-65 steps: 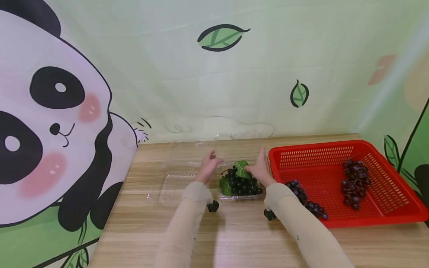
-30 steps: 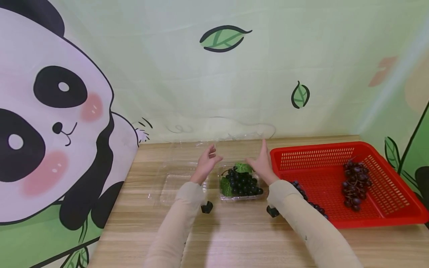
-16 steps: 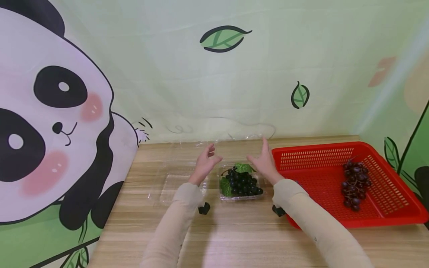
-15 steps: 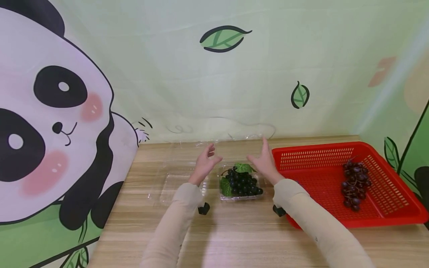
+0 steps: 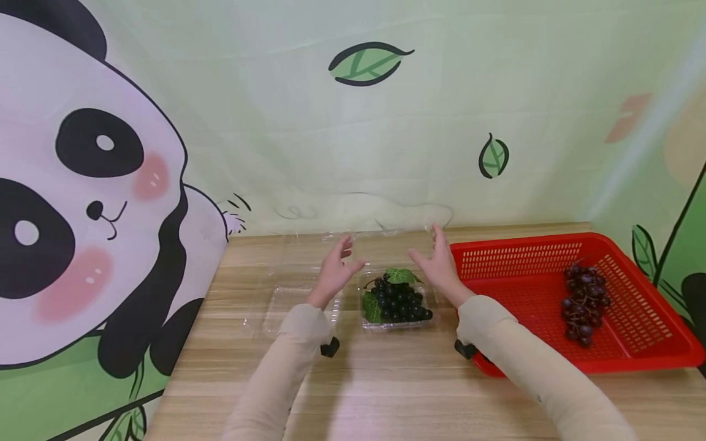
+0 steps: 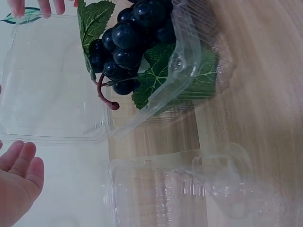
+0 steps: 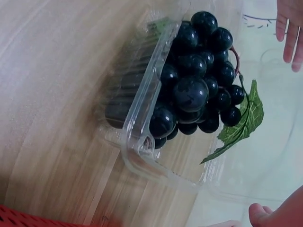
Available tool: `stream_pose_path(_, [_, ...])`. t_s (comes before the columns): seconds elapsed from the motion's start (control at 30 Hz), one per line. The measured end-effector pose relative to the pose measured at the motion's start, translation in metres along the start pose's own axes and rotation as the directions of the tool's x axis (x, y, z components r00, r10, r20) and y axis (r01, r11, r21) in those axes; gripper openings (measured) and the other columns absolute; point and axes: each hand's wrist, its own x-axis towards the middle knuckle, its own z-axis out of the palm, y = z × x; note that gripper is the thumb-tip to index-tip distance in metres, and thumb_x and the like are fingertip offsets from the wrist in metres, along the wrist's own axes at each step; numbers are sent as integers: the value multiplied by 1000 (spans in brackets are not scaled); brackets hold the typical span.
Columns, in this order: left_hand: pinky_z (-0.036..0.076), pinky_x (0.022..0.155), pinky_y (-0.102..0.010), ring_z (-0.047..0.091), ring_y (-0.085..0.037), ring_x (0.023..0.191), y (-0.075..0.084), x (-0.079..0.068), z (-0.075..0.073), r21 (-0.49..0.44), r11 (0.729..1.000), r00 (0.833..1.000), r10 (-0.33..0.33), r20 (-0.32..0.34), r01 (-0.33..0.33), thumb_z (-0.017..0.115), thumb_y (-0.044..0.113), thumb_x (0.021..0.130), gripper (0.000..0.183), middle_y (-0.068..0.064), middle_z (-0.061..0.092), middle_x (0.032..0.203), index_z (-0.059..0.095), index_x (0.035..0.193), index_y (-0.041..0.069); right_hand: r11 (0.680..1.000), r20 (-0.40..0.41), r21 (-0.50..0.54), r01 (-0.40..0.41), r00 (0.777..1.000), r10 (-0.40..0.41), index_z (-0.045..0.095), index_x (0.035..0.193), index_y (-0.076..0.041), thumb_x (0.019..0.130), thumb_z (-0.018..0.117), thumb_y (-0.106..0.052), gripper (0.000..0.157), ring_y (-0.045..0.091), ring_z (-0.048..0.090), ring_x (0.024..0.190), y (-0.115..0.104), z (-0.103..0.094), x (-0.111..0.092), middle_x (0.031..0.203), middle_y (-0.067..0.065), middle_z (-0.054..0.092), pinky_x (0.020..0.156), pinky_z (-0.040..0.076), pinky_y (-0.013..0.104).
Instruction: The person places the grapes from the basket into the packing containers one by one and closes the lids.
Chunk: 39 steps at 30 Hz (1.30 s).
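Note:
A bunch of dark grapes (image 5: pixel 401 301) with green leaves fills the base of an open clear plastic clamshell box (image 7: pixel 137 113) on the table. Its clear lid (image 6: pixel 57 80) stands raised behind the fruit. My left hand (image 5: pixel 334 273) is at the lid's left side, fingers extended and apart from the grapes. My right hand (image 5: pixel 441 269) is at the lid's right side, its thumb and fingers spread. In the left wrist view the fingertips of both hands are right at opposite edges of the lid. Neither hand grips anything.
Left of the grapes, a second clear clamshell box (image 5: pixel 302 306) lies open. On the right a red plastic basket (image 5: pixel 518 300) holds a reddish-purple grape bunch (image 5: pixel 586 300); my right sleeve covers its near left corner. A printed cloth backdrop (image 5: pixel 309 122) rises behind the table.
My right hand has come off the upper leaf and drawn to the right, and my left hand has shifted slightly left. My right sleeve now hides the dark grapes in the basket's near corner.

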Motion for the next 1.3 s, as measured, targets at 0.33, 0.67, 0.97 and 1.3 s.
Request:
stream_pose_path(0.33, [31,101,-42,40,-26,121,1,-6,-3,-1,1000,1000,16,7,-16,63,23,79,68,-10,39,136,29,137,15,1000,-12,6,27,1000,-27,15,140,-11,85,54,-29,69,31,20,131,-7,1,-10,145,13,17,104,22,49])
stream_pose_path(0.67, [32,101,-40,41,-25,120,-1,-13,-6,-13,1000,999,7,37,-6,62,27,79,64,-8,41,134,34,134,11,1000,31,10,13,999,-13,19,140,-14,86,52,-34,66,31,18,132,-12,0,-27,145,13,18,103,21,53])
stream_pose_path(0.97, [33,99,-41,42,-28,119,-8,-19,-6,-13,999,997,36,62,-35,63,25,79,60,-9,43,133,38,132,10,1000,55,-4,-16,998,16,17,139,-13,86,51,-36,67,29,17,132,-8,2,-40,145,14,16,104,19,52])
stream_pose_path(1.3, [32,100,-43,42,-26,118,-12,-29,-5,2,999,995,35,90,-35,62,22,80,56,-8,46,131,41,130,10,999,48,41,-16,999,14,18,139,-10,87,50,-27,63,28,15,133,-6,4,-54,145,13,14,104,20,51])
